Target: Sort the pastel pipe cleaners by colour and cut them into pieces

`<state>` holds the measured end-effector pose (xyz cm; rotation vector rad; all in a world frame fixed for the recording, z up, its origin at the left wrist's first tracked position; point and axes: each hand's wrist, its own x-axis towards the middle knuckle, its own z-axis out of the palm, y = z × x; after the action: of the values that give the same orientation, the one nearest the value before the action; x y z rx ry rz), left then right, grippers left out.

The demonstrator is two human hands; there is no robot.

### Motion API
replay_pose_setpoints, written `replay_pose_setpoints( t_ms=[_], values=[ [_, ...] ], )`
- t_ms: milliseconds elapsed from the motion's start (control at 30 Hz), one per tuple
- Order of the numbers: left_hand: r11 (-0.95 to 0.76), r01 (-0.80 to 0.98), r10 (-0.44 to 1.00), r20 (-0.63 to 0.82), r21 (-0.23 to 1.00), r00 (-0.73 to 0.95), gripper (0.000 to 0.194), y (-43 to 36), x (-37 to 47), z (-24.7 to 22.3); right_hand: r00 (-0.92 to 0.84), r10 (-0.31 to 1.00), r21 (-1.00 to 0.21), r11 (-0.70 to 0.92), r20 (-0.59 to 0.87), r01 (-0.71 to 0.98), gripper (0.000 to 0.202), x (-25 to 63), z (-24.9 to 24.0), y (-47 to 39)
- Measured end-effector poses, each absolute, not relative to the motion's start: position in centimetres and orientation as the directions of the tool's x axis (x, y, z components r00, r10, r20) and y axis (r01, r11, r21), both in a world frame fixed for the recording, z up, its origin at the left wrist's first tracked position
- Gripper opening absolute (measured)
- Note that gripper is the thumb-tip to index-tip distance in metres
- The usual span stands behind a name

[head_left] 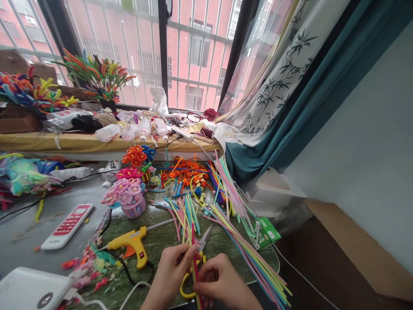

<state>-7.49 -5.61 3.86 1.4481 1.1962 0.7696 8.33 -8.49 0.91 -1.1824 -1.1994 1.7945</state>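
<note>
My left hand pinches a few upright pipe cleaners, one deep pink and one yellowish, between thumb and fingers. Lower down, the curled fingers of my right hand close on the same pipe cleaners. Scissors with yellow handles lie on the table just behind my hands, partly hidden by them. Beyond the scissors is a loose pile of short pastel pipe cleaners. A long bundle of pink, yellow and blue pipe cleaners stretches out right of my right hand.
A yellow glue gun lies left, near fuzzy scraps, a white remote and a white power bank. Fuzzy flowers in a pot stand behind it. Orange pieces lie farther back; a green box sits right.
</note>
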Motion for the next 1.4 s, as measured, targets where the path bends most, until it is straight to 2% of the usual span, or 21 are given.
replay_pose_setpoints(
  t_ms=[300, 600, 800, 1067, 1400],
  values=[
    [0.092, 0.234, 0.944, -0.159, 0.968, 0.290, 0.069, -5.8, -7.9, 2.6, -0.430, 0.822, -0.925, -0.364, -0.373, 0.107, 0.019, 8.9, 1.4, -8.7],
    [0.105, 0.228, 0.946, -0.168, 0.968, 0.279, 0.068, -5.9, -7.8, 2.5, -0.385, 0.864, -0.933, -0.227, -0.325, 0.279, 0.012, 9.3, 2.2, -8.9],
    [0.108, 0.207, 0.939, -0.168, 0.972, 0.300, 0.065, -5.8, -7.9, 2.3, -0.416, 0.851, -0.931, -0.205, -0.322, 0.301, 0.013, 9.2, 2.3, -8.8],
    [0.218, 0.045, 0.936, -0.222, 0.975, 0.273, 0.055, -5.9, -8.5, 2.9, -0.465, 0.827, -0.933, -0.179, -0.314, 0.312, 0.021, 8.9, 1.9, -8.5],
    [0.191, 0.031, 0.965, -0.193, 0.981, 0.177, 0.051, -6.2, -8.8, 4.2, -0.458, 0.831, -0.944, -0.225, -0.316, 0.243, 0.020, 8.6, 2.1, -8.2]
  ],
)
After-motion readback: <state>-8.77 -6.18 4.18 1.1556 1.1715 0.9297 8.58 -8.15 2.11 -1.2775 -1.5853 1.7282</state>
